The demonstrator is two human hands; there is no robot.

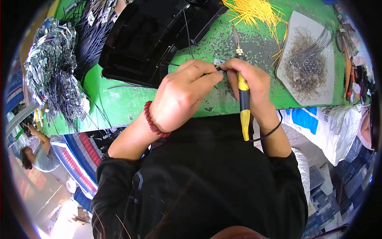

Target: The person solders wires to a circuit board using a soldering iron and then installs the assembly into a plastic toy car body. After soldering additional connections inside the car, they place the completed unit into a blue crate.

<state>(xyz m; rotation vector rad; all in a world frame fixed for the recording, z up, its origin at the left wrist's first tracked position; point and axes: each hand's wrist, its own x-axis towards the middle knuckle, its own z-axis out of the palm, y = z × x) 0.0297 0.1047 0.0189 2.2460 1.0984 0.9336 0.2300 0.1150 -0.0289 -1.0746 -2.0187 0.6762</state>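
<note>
While your right hand [250, 85] grips the yellow soldering iron [242, 85], your left hand [181, 93] pinches a thin black wire [211, 73]; the green bench [119, 99] edge lies just below your fingers.

Both forearms enter from below, black sleeves pushed up, converging at centre. Left hand [181, 93] palm down, fingers curled, thumb and forefinger pinched; red bead bracelet at wrist. Right hand [251, 85] closed in a fist, fingertips meeting the left's.

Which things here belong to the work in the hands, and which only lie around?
In use:
left hand
right hand
soldering iron
thin black wire

Lying about:
black tray
yellow sticks
grey slab
wire bundles
</note>
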